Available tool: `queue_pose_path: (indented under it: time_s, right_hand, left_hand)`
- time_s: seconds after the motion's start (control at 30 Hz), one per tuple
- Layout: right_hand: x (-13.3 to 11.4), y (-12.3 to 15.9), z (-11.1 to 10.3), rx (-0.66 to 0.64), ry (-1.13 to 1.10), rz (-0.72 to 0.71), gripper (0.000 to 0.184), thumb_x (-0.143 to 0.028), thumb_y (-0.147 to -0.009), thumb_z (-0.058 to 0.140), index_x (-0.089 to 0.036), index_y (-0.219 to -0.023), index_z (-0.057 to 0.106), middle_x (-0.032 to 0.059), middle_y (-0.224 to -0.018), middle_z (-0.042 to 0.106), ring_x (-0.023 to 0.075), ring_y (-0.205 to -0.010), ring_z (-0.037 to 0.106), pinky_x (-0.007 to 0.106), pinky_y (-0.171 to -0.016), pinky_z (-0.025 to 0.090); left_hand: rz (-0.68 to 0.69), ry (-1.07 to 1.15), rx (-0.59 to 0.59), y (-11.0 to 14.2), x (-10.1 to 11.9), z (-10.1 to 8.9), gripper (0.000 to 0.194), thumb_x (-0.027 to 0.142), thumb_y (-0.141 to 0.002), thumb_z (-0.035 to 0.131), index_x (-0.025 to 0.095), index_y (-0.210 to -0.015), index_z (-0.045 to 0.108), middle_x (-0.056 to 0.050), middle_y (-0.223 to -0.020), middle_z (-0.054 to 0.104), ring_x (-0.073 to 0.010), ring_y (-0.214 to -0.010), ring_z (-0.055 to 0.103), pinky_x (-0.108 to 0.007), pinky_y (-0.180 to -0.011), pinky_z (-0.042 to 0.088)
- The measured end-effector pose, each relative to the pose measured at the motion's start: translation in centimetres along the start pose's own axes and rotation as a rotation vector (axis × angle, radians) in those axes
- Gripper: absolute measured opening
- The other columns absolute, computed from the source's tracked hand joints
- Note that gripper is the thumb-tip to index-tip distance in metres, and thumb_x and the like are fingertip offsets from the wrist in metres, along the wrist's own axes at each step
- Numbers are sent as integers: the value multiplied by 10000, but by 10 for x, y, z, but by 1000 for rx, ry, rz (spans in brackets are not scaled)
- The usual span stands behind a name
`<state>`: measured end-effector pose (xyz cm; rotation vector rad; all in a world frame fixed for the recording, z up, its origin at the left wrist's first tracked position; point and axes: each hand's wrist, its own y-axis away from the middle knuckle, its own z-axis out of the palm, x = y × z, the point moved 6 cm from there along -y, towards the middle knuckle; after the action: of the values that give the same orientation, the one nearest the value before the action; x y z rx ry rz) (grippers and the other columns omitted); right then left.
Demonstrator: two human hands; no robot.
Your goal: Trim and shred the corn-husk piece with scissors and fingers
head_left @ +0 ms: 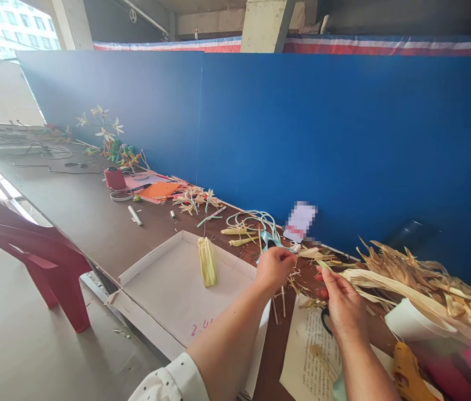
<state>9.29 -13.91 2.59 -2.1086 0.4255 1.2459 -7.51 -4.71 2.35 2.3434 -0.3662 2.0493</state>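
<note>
My left hand (275, 266) is closed in a pinch on one end of a pale strip of dried corn husk (310, 253) above the brown table (93, 217). My right hand (341, 301) holds the other end of the same strip, its fingers curled round it. Beneath my right hand lies a printed paper sheet (306, 345), with black scissors (326, 322) partly hidden under the hand. A folded yellow husk bundle (207, 262) rests in the flat white cardboard tray (164, 278) to the left of my hands.
A heap of dried husks (411, 278) lies to the right, beside a white cup (411, 323) and a yellow glue gun (406, 373). Husk flowers (103, 125), a red spool (115, 178), orange paper (160, 190) and a pen (135, 215) lie farther left. A red plastic chair (38, 256) stands beside the table; a blue partition (323, 139) backs it.
</note>
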Motion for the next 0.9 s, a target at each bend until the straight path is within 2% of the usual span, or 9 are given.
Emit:
queue_pose_path:
  time_s: [0.07, 0.13, 0.2, 0.3, 0.43, 0.7, 0.77, 0.87, 0.9]
  right_hand:
    - [3, 2, 3, -32, -54, 103, 510, -592, -760, 586, -185, -1046, 700, 89, -910, 725, 168, -572, 584, 309, -583, 490]
    - [4, 3, 7, -66, -52, 149, 526, -599, -736, 613, -186, -1050, 697, 85, -930, 722, 173, -612, 598, 306, -612, 488]
    - [2, 5, 12, -103, -4, 137, 534, -608, -735, 605, -187, -1051, 695, 81, -931, 723, 184, -632, 611, 311, -626, 487]
    - [-3, 6, 22, -174, 155, 53, 507, -601, -782, 536, -190, -1031, 698, 77, -930, 725, 204, -685, 635, 320, -655, 485]
    - [-8, 6, 38, -277, 346, -33, 353, -519, -775, 562, -238, -907, 733, 57, -865, 727, 232, -759, 642, 325, -672, 462]
    - [-5, -18, 40, -261, 525, 19, 252, -419, -753, 536, -272, -800, 734, 46, -766, 715, 234, -653, 610, 323, -564, 394]
    - [-5, -21, 41, -265, 525, 18, 239, -410, -744, 540, -273, -776, 733, 36, -741, 714, 227, -638, 610, 316, -559, 395]
    - [-10, -22, 41, -221, 507, -3, 242, -395, -749, 535, -248, -786, 724, 40, -746, 715, 229, -673, 623, 314, -589, 417]
    - [-14, -22, 39, -175, 501, -10, 272, -399, -765, 515, -227, -823, 717, 58, -781, 719, 236, -703, 628, 320, -612, 426]
  left_hand:
    - [-4, 107, 243, -4, -2, -20, 184, 346, -776, 592, 192, -796, 691, 8, -739, 656, -118, -684, 557, -227, -646, 423]
    - [26, 197, 416, -5, -2, -36, 210, 362, -803, 563, 181, -816, 670, -2, -772, 658, -124, -725, 572, -233, -688, 437]
    - [57, 250, 505, -4, -1, -45, 223, 368, -819, 545, 174, -823, 654, -12, -793, 659, -129, -755, 581, -242, -729, 446]
    - [63, 296, 550, -3, -2, -48, 230, 377, -816, 552, 167, -822, 645, -25, -806, 658, -132, -764, 582, -248, -751, 450]
    - [34, 346, 537, -4, -8, -44, 223, 375, -801, 572, 165, -818, 646, -28, -806, 656, -132, -760, 580, -248, -746, 450]
    - [-57, 254, 479, -3, -16, -34, 207, 331, -821, 535, 160, -807, 651, -37, -792, 657, -139, -739, 580, -252, -723, 429]
    - [-32, 94, 385, 0, -12, -24, 188, 315, -818, 536, 176, -809, 662, -41, -829, 664, -151, -769, 583, -261, -729, 422]
    - [45, -187, 103, 8, -4, 5, 119, 280, -773, 582, 213, -763, 681, -26, -865, 674, -163, -784, 587, -270, -723, 411]
    - [36, -235, 65, 11, -5, 10, 124, 282, -779, 577, 224, -781, 686, -22, -878, 677, -164, -786, 590, -270, -716, 411]
